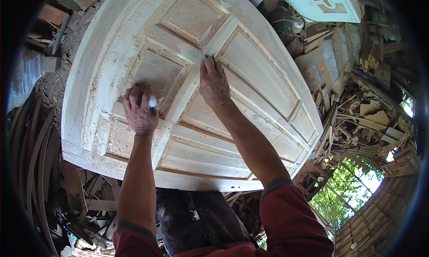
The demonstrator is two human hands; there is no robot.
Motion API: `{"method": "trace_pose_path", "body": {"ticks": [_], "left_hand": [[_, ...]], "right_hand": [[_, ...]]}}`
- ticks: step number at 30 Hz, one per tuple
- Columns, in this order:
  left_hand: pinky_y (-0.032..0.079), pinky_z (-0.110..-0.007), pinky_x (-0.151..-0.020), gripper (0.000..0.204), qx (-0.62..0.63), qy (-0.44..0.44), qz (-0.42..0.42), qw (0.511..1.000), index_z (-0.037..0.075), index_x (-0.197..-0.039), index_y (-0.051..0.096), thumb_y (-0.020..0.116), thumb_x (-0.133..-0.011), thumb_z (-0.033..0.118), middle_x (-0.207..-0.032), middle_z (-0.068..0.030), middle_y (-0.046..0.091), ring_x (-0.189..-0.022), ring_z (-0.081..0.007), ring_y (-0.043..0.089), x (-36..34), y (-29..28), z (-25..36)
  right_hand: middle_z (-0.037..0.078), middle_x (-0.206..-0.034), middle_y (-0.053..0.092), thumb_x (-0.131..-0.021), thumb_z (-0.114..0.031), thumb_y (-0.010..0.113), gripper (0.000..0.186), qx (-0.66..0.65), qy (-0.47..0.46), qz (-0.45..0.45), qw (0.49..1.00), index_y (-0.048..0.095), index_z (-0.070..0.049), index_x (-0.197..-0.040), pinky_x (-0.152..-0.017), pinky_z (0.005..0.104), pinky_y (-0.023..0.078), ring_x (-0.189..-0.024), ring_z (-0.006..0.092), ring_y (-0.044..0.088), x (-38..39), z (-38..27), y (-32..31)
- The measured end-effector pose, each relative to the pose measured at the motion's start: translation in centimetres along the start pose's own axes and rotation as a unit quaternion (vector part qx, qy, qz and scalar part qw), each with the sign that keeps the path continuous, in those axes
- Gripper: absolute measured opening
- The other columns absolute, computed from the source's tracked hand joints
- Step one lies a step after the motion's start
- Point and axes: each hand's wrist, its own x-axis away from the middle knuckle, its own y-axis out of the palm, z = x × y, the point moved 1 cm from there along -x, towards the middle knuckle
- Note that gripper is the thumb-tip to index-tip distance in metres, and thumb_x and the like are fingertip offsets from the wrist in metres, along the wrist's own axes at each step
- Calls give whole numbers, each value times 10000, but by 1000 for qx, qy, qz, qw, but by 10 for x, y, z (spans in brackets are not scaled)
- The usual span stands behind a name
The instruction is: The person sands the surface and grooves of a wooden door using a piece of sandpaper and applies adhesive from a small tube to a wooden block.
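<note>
A pale wooden panelled door [80,100], dusted with sawdust along its mouldings, lies flat before me. My left hand [142,108] is closed on a small white object with a rounded end [152,101]. It rests over one of the recessed panels on the door's left half, and the rest of the object is hidden under my fingers. Further out, my right hand [214,83] is closed with its fingertips pressed on the crossing of the raised strips near the door's middle. Whatever those fingers may hold is hidden from view.
Curved wooden strips [38,154] stand stacked at the left, near a plastic sheet [23,78]. Wood offcuts [373,118] are heaped along the right. A white box with a patterned panel [324,4] stands at the far right. Sawdust covers the ground beside the door.
</note>
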Motion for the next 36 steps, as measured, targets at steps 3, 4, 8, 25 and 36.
{"method": "trace_pose_path", "body": {"ticks": [3,4,8,25,36], "left_hand": [[444,-537,-1021,459,7,8,-12,1000,138,-1208,642,639,-973,532,-1262,-129,549,-1209,-374,533,1,1,5],[446,-535,-1015,455,2,1,-15,1000,137,-1202,644,636,-975,531,-1259,-128,551,-1205,-374,534,-4,1,6],[452,-527,-993,449,-7,1,-1,1000,136,-1189,647,636,-977,532,-1233,-122,557,-1184,-364,540,-8,-3,-3],[449,-536,-957,435,-11,-2,15,1000,132,-1170,665,684,-951,507,-1208,-142,570,-1140,-377,552,-2,-2,-1],[444,-549,-991,465,-3,-10,0,1000,124,-1194,644,643,-973,533,-1196,-128,556,-1187,-380,534,-8,-1,6]], "right_hand": [[204,-1268,530,-868,-13,610,405,14,16,-8,1000,618,161,-1233,-952,446,554,-1105,348,567,-17,9,0],[208,-1266,526,-854,-6,620,427,-17,40,-12,999,617,159,-1247,-954,453,555,-1108,350,564,-26,16,6],[174,-1179,549,-850,-1,627,341,-4,-3,45,999,647,134,-1162,-909,437,548,-1066,332,569,-4,0,8],[203,-1091,643,-825,21,646,131,-77,-126,-133,980,737,38,-917,-940,421,549,-1034,355,644,-105,63,-37],[214,-1140,524,-829,100,606,445,-78,16,22,997,589,172,-1267,-892,440,541,-1008,355,556,-16,10,8]]}}
